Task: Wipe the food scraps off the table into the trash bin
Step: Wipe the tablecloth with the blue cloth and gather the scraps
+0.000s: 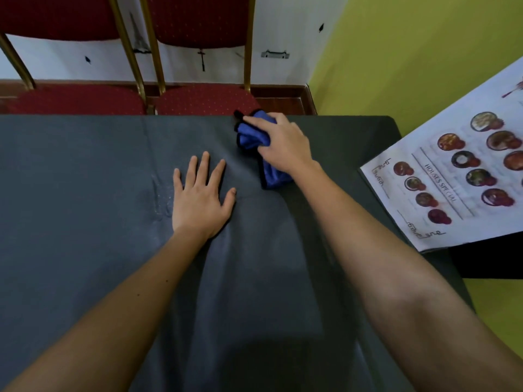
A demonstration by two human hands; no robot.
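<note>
While my right hand [283, 142] closes its fingers around the bunched blue cloth [252, 137] at the table's [85, 165] far edge, my left hand [201, 196] lies flat, fingers spread, holding nothing. I judge wiping underway; scraps and bin are not visible, so next I must locate them.

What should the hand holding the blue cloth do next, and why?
Probably drag the blue cloth back across the dark tablecloth toward the near side. The right hand grips it bunched at the far edge, while the left hand lies flat, pinning the wrinkled fabric. No scraps or bin are clearly visible, so the direction is a guess.
</note>
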